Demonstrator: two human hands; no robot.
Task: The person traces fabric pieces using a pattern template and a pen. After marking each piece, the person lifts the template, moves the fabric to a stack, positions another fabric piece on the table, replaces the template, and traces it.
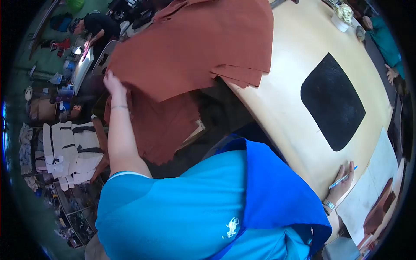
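My left hand (pixel 115 84) is closed on the left edge of a large reddish-brown sheet (pixel 199 43), leather or cloth; I cannot tell which. The sheet spreads over the table's far left corner and hangs past its edge, with several layers showing at one corner. Below it hang more reddish-brown pieces (pixel 158 125). My right hand (pixel 344 184) rests on the pale tabletop (pixel 294 121) at the right, a blue-and-white pen (pixel 343 177) held between its fingers. A black piece with rounded corners (pixel 333 102) lies flat on the table beyond that hand.
A white tub of pale scraps (pixel 342 17) stands at the table's far end. A light grey sheet (pixel 372 177) lies right of my right hand. One person (pixel 102 26) works at the upper left; another person's teal sleeve (pixel 385 39) shows at right. White pieces (pixel 71 147) hang left.
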